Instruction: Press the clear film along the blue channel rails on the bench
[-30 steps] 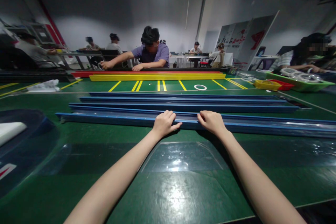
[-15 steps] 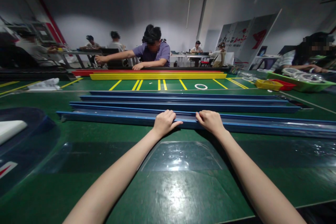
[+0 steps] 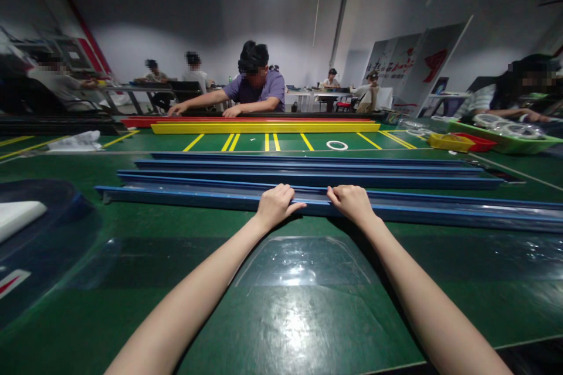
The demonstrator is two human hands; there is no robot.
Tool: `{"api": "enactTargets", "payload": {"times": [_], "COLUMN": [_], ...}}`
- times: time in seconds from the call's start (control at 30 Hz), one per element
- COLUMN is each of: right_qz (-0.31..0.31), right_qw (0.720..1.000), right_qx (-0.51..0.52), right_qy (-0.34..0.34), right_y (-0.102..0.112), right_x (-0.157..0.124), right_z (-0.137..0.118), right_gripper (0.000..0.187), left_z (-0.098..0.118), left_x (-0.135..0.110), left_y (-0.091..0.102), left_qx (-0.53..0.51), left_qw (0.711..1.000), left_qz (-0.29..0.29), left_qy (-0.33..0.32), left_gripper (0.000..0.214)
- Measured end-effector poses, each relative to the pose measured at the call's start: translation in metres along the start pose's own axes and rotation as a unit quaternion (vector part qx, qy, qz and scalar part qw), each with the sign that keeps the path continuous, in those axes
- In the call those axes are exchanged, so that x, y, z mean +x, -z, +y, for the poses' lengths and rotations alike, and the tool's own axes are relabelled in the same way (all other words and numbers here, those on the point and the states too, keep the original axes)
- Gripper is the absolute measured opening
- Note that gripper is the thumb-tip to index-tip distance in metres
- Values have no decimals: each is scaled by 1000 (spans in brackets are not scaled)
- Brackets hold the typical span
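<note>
One blue rail, gripped at its near edge by left hand and right hand. Other rails, laid beyond. Clear film, spread nearer on desk.

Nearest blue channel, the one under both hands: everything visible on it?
The nearest blue channel is a long, straight trough, open at the top between two raised walls, slightly glossy, perhaps plastic or painted metal. It lies crosswise on the green table, left end in view, right end cut off by the frame. The left hand and right hand both curl over its near wall.
</note>
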State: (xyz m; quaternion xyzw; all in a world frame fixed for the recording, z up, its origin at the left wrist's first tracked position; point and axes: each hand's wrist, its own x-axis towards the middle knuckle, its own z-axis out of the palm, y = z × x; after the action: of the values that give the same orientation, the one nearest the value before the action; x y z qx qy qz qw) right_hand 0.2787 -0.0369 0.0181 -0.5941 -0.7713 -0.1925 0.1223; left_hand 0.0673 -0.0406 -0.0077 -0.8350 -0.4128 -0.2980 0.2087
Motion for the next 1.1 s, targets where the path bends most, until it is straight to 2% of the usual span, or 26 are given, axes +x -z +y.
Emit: {"api": "enactTargets", "payload": {"times": [0.37,1.1], "right_qz": [-31,-71], "right_qw": [998,997], "right_qx": [8,15], "right_qy": [-52,-34], "right_y": [0,4], "right_x": [2,0], "right_z": [0,-1], "right_gripper": [49,50], "left_z": [0,2], "left_x": [1,-1], "left_y": [1,-4], "left_qx": [7,35], "left_qw": [1000,999], "left_qz": [-1,-27], "left_qy": [-8,-26], "left_gripper": [45,43]}}
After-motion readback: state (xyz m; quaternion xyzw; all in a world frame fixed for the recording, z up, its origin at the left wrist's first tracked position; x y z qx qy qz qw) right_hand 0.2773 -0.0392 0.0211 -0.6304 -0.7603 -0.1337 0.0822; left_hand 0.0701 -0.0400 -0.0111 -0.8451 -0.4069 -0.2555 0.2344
